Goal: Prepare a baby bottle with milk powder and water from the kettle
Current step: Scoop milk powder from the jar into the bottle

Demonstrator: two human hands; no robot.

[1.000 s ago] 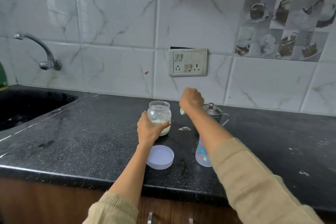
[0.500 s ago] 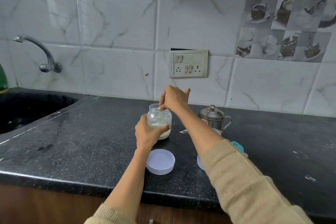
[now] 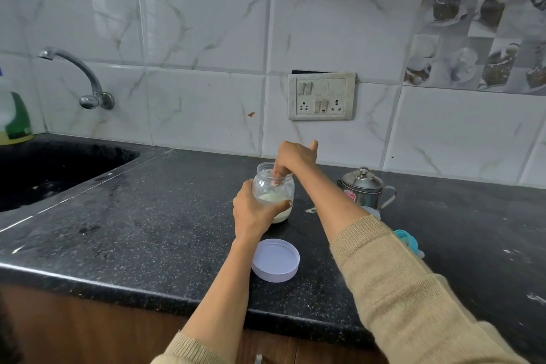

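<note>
Glass powder jar (image 3: 273, 190) upright at frame centre, gripped round its side by left hand (image 3: 251, 211); right hand (image 3: 294, 156) fingers dipped down its mouth, grasp unclear; baby bottle hidden lower right behind right sleeve (image 3: 393, 275), nearer that hand.

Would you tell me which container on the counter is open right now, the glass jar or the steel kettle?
The glass jar is open: its white lid lies on the counter, while the steel kettle keeps its knobbed lid on.
</note>
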